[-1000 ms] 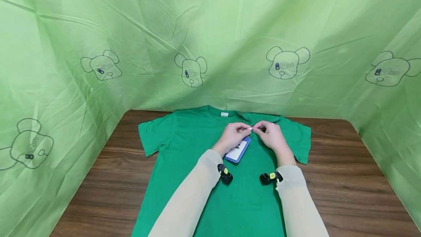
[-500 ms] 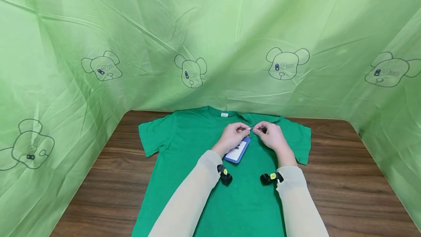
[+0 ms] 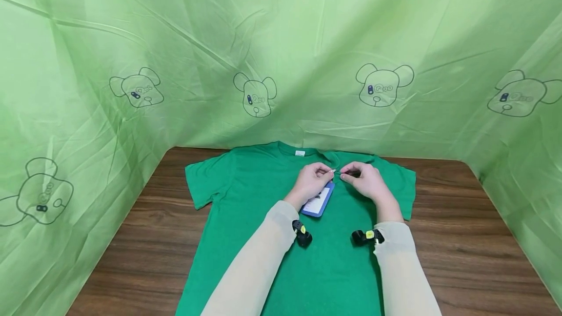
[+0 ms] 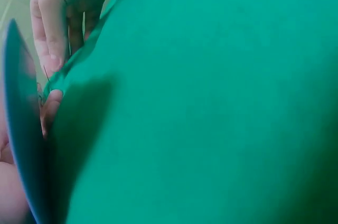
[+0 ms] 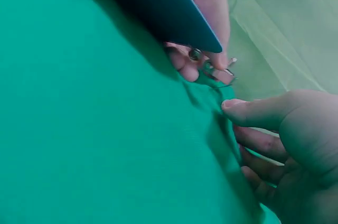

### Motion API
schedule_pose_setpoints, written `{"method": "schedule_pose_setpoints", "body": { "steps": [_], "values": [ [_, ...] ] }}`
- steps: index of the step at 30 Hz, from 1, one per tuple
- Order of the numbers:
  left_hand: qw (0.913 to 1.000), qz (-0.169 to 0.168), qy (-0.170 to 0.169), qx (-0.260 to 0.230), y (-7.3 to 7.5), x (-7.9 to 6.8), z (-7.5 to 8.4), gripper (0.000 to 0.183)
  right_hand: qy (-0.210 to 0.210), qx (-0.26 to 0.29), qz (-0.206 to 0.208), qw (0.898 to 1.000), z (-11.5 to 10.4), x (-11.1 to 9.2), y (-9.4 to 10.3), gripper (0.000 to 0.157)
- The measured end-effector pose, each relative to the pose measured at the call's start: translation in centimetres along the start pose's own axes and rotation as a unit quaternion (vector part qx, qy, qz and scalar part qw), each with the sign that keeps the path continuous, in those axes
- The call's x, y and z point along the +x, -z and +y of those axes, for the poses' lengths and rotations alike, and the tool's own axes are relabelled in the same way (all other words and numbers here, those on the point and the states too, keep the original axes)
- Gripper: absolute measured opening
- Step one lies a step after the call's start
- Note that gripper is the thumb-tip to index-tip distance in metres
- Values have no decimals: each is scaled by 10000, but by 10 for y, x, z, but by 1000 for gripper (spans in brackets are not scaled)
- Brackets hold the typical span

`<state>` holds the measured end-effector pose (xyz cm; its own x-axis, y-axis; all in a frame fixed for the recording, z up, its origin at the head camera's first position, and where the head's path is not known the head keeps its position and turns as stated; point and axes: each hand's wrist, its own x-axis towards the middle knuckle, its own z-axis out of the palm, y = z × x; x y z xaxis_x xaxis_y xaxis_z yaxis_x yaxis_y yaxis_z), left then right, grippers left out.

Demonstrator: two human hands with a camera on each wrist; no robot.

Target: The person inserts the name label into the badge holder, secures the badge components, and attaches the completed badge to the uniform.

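Observation:
A green T-shirt (image 3: 259,194) lies spread on the table, its collar at the far side. My left hand (image 3: 310,182) pinches the metal clip (image 5: 222,76) of a name badge (image 3: 317,204) near the collar's right side. The badge has a blue frame and a white card, and hangs below that hand. In the right wrist view, a thin pin shows at the clip, right at the fabric edge. My right hand (image 3: 367,181) pinches a raised fold of the shirt just right of the clip. The left fingers partly hide the clip.
The dark wooden table (image 3: 456,238) shows on both sides of the shirt. A light green curtain (image 3: 307,28) with bear-head outlines surrounds the back and sides. A white label (image 3: 300,153) sits inside the collar.
My right hand has shifted slightly to the right, widening the gap between the hands. My left hand and the badge have stayed nearly in place.

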<state>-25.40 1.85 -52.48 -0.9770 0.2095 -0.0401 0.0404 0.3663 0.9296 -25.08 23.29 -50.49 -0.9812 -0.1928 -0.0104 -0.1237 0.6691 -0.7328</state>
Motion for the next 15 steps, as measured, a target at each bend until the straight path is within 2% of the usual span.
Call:
{"method": "schedule_pose_setpoints", "body": {
  "steps": [10, 15],
  "values": [
    [9991, 325, 207, 203, -3, 1, 1, 15, 219, -19, -28, 9998, -3, -2, 1, 12],
    [9986, 402, 205, 286, -4, 3, 1, 14, 284, -81, 5, 9996, -5, -1, -2, 20]
  ]
}}
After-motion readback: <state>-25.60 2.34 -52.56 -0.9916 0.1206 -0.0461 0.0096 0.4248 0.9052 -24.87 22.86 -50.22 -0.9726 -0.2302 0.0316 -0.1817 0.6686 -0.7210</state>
